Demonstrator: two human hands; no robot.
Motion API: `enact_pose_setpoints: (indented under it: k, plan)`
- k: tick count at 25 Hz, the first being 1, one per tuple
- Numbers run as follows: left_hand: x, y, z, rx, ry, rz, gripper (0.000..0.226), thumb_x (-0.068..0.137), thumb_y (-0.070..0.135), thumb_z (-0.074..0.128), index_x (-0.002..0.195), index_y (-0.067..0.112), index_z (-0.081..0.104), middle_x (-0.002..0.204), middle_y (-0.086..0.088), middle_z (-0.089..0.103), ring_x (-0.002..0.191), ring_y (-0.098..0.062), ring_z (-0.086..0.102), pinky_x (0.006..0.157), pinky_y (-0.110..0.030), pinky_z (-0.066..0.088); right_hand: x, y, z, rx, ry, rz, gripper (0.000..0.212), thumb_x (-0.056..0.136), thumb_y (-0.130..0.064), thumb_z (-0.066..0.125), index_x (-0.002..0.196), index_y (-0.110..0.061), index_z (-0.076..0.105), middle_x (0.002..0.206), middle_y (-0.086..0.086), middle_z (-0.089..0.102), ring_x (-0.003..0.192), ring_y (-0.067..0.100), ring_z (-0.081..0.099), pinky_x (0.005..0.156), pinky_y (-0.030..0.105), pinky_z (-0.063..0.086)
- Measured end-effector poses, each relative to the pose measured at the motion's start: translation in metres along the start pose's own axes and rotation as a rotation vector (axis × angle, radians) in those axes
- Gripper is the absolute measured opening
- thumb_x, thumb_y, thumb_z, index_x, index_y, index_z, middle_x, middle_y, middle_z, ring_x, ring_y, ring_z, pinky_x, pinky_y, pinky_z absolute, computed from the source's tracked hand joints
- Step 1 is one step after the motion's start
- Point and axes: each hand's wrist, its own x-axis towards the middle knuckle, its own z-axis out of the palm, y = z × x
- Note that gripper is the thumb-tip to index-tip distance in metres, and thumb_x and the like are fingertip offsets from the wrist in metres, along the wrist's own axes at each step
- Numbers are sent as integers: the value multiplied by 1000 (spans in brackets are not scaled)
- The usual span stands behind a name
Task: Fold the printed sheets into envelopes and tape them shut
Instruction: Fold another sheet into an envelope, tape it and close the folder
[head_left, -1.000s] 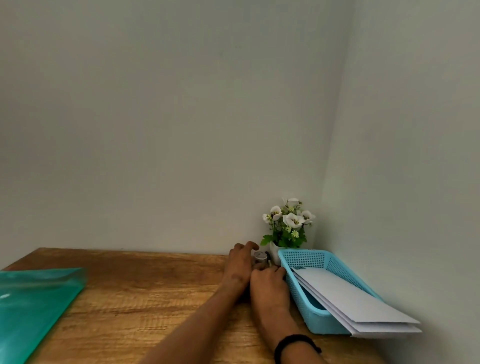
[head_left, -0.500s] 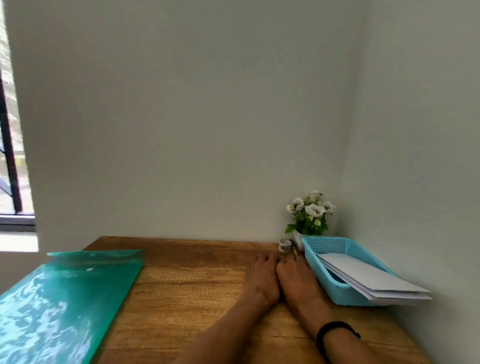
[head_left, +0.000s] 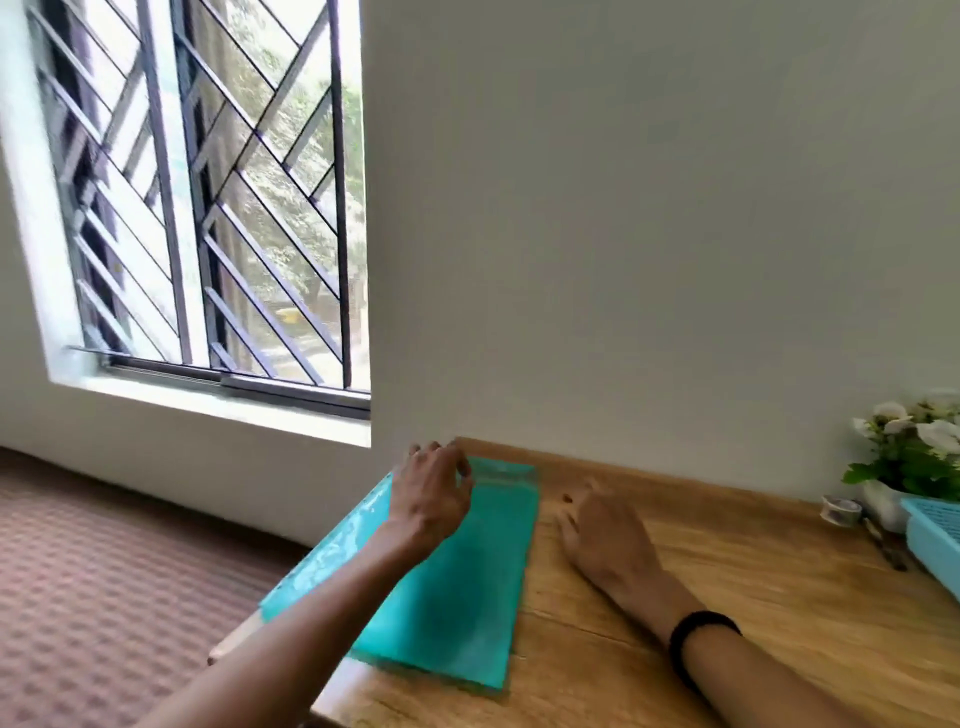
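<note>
A translucent teal plastic folder (head_left: 457, 582) lies at the left end of the wooden table (head_left: 753, 582). My left hand (head_left: 434, 493) hovers over the folder's far end with loosely curled fingers and holds nothing. My right hand (head_left: 605, 530) lies flat on the wood just right of the folder, fingers spread. A small roll of tape (head_left: 839, 510) stands at the far right next to the flower pot. The corner of a light blue basket (head_left: 935, 540) shows at the right edge; its sheets are out of view.
A white pot of artificial flowers (head_left: 914, 462) stands against the wall at the right. A thin dark pen-like object (head_left: 885, 540) lies beside the basket. A barred window (head_left: 208, 208) and patterned floor (head_left: 104, 597) lie left of the table.
The view has swung left, bringing the window in. My left hand moved from beside the right hand to above the folder's far end. My right hand slid left along the table.
</note>
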Motion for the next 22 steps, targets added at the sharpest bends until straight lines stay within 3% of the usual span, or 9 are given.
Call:
enact_pose_setpoints:
  k: [3,5,11,16,22]
  plan:
    - [-13,-45,4,90,-138,-48,36,92,57,63,115,31,71,119,2,66,120,-24,54,97,-37,47,42,-49,17,91,66,-113,48,95,-27,66,141,-15,59,134,6,60,123,27,56,109,37,47]
    - [-17,-52,12,95,-171,-6,40,99,58,50,122,32,70,129,7,63,126,-21,50,101,-38,42,69,-70,27,47,23,-214,52,96,-25,66,145,-18,55,137,1,60,125,23,53,110,35,46]
    - [-10,-53,18,102,-227,96,43,105,50,30,130,33,61,142,13,59,130,-20,47,106,-42,33,89,-74,59,14,-111,-154,20,98,-24,59,111,-21,74,115,0,72,111,22,64,95,33,51]
    - [-8,-53,18,92,-259,84,45,106,50,32,141,36,56,151,14,53,136,-18,43,111,-41,29,80,-73,65,134,-71,-153,21,101,-28,58,104,-20,78,107,-5,70,105,17,59,90,31,50]
    - [-7,-55,22,99,-254,54,46,106,56,34,145,40,52,153,20,48,142,-12,39,114,-39,28,82,-82,63,-55,-123,-197,28,102,-18,48,98,-14,75,105,0,64,102,22,59,81,38,51]
